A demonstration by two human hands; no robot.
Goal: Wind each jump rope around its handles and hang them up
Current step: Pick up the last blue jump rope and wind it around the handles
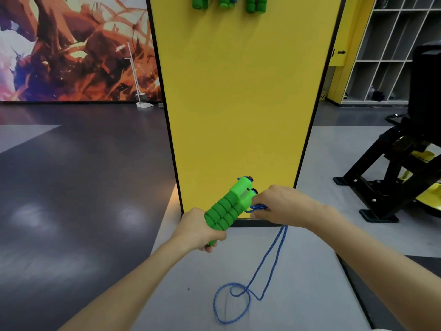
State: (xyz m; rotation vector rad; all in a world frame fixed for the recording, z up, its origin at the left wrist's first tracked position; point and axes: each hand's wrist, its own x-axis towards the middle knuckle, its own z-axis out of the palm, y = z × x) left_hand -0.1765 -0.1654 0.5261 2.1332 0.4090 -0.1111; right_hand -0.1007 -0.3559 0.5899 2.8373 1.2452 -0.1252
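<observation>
My left hand [199,231] grips the lower end of two green foam handles [229,207] held side by side, tilted up to the right. My right hand [278,205] pinches the blue rope [274,254] just beside the handles' tops. Two strands of the rope drop from that hand and end in loose loops on the grey floor. High on the yellow panel [238,103], three wound green jump ropes [228,2] hang in a row, cut off by the top edge.
A black and yellow exercise machine [401,163] stands on the right. Grey cubby shelves [386,48] line the back right wall. A white stand [140,91] leans by the painted mural at the back left. Dark floor stretches to the left.
</observation>
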